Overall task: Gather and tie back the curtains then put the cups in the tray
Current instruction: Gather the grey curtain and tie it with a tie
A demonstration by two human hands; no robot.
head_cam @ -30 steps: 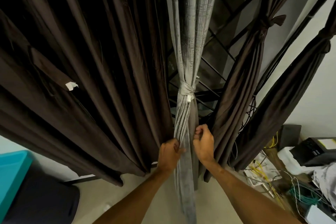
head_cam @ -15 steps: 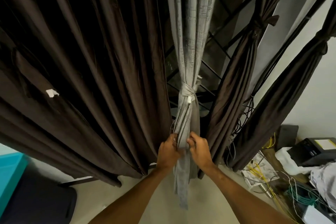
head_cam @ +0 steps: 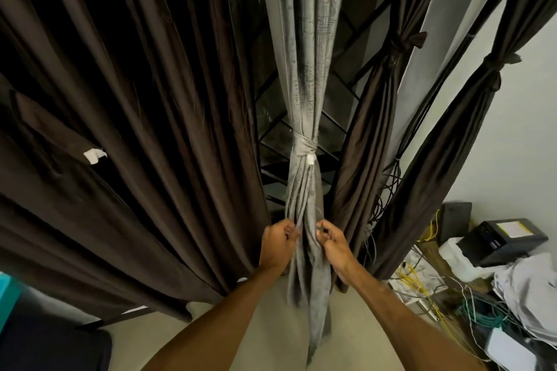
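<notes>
We take the grey curtain (head_cam: 304,69) first. It hangs in the middle, already cinched by the knot (head_cam: 304,145) of its own band, and we place everything else from that knot. Straight below it our left hand (head_cam: 277,245) grips the folds on the tail's left edge with curled fingers. Our right hand (head_cam: 333,239) pinches the folds on the right edge, thumb against fingertips as far as we can tell. We judge the step to be dressing the tail under the knot. To do it well we should draw both edges down evenly and inward, so the pleats stack neatly and the band is not dragged down or skewed. A light, equal pull is enough, because a hard tug on one side could loosen the tie. Far to the left of the knot the wide brown curtain (head_cam: 135,129) hangs ungathered, with its strap and white tag (head_cam: 95,156) dangling free, so we expect that panel needs tying next. To the right of the knot two tied brown curtains (head_cam: 370,144) are already bound higher up. Below and right of the knot lies a tangle of cables (head_cam: 437,295) that we should keep our feet away from. No cups or tray are in sight.
</notes>
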